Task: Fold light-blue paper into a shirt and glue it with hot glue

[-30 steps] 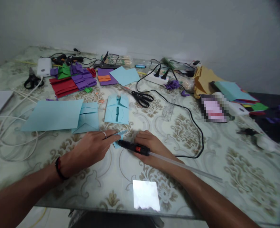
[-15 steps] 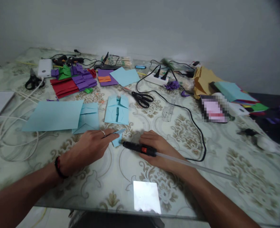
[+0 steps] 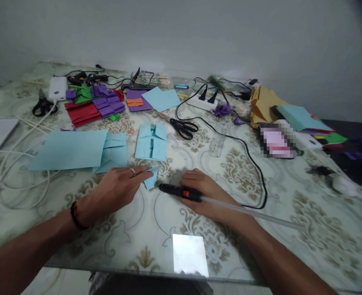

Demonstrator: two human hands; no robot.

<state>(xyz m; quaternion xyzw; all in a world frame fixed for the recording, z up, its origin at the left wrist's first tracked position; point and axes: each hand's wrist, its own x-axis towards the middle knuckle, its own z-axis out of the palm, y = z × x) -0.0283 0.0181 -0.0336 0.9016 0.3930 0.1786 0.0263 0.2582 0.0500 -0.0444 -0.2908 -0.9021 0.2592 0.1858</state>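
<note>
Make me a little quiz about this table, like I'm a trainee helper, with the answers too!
1. True or false: the left hand holds a small folded light-blue paper piece.
2. What does the right hand hold? A) black-handled metal scissors; B) a long black glue gun with an orange-red part; C) a blue cylindrical pen.
3. Fill in the colour: the narrow ____ paper strip lies on the flat purple paper sheet.

Key: 1 true; 2 B; 3 orange.

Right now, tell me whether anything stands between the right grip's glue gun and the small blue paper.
Nothing visible does: the glue gun in the right grip points at the small blue paper in the left grip, its tip close to the paper.
</note>
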